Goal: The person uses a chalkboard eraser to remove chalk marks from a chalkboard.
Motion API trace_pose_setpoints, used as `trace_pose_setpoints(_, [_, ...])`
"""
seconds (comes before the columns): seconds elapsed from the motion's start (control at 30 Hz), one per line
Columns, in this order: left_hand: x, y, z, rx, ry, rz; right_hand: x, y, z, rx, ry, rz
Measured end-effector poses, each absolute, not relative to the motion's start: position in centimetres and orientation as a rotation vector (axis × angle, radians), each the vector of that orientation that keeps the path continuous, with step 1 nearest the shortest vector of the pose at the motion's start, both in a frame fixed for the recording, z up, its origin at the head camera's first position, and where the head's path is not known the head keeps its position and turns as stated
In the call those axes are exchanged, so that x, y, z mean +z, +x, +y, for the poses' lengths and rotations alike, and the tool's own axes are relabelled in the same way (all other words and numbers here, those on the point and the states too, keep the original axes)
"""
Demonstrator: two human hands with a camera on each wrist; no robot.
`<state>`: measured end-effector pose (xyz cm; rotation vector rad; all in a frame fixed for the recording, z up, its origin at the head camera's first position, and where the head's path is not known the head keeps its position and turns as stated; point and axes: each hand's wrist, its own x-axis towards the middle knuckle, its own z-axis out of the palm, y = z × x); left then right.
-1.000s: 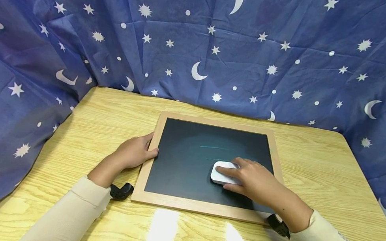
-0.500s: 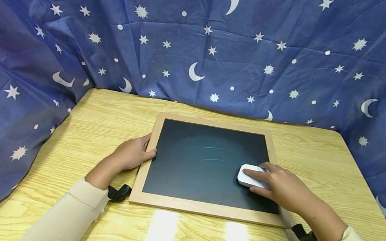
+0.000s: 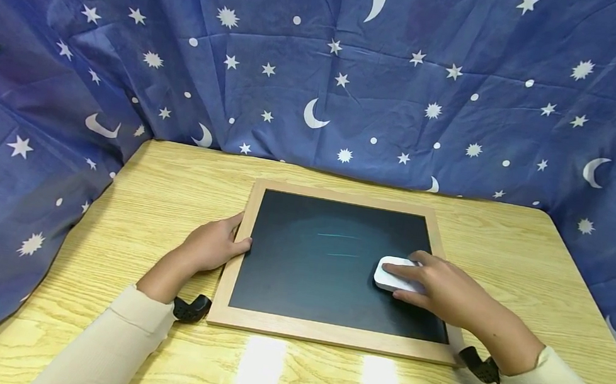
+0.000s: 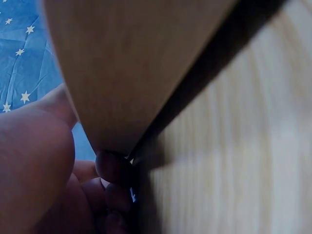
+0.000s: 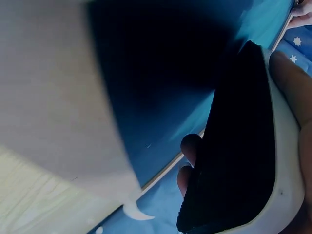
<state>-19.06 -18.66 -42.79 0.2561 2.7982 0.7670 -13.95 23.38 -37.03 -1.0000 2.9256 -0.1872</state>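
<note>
Table (image 3: 315, 380): wood-grain, under chalkboard (image 3: 297, 289).
Right hand (image 3: 447, 290): pinching white eraser (image 3: 391, 281), one finger on top.
White eraser: black underside, over chalkboard's right half.
Left hand (image 3: 210, 245): gripping chalkboard's left edge, thumb on top.
Chalk lines (image 3: 337, 236): two, thin, teal, upper middle of chalkboard.
Curtain (image 3: 282, 18): blue, moons and stars, behind chalkboard.

Before a curtain (image 3: 292, 82), a chalkboard (image 3: 291, 285) lies on a table (image 3: 184, 178), left hand (image 3: 212, 246) at left edge, eraser (image 3: 389, 281) over right half
</note>
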Motion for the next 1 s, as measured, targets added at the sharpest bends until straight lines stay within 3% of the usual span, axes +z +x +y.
trace_pose_setpoints(0.63, [-42.7,-19.1,-18.7,0.725,0.241,2.811,-37.2,-17.3,13.7,-0.081,-1.313,2.844])
trace_pose_setpoints(1.0, [-42.6,-19.0,-18.6,0.717,0.219,2.802,-37.7,-17.1,14.4,-0.14,-1.26,2.852])
